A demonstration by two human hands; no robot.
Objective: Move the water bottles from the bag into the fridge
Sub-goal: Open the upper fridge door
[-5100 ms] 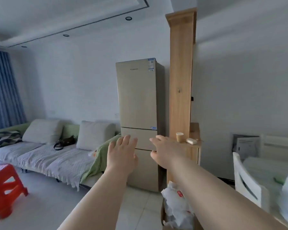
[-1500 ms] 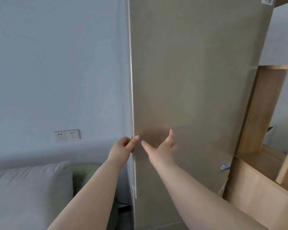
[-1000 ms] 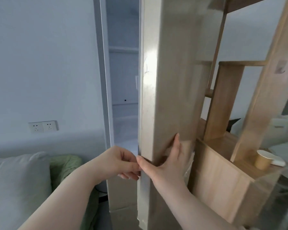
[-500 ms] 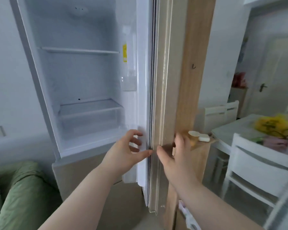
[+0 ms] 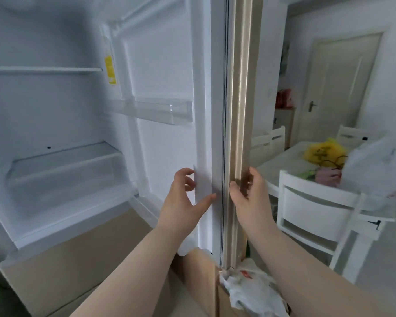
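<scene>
The fridge (image 5: 55, 184) stands open with bare white shelves. Its door (image 5: 217, 110) is swung wide to the right, edge-on to me, with a clear door bin (image 5: 169, 110) on its inner face. My left hand (image 5: 183, 202) rests on the door's white inner edge, fingers spread. Around the door's gold outer edge, my right hand (image 5: 249, 195) curls its fingers. A large white plastic bag (image 5: 375, 172) sits on the dining table at the right. No water bottles show.
A white chair (image 5: 316, 216) stands by the white table (image 5: 281, 163), which carries a yellow bag (image 5: 322, 152). A crumpled white plastic bag (image 5: 254, 291) lies in a box on the floor below the door. A closed room door (image 5: 338, 88) is behind.
The fridge door went from shut to fully open, pulled by both hands. My view swung right, bringing the table and chair into sight.
</scene>
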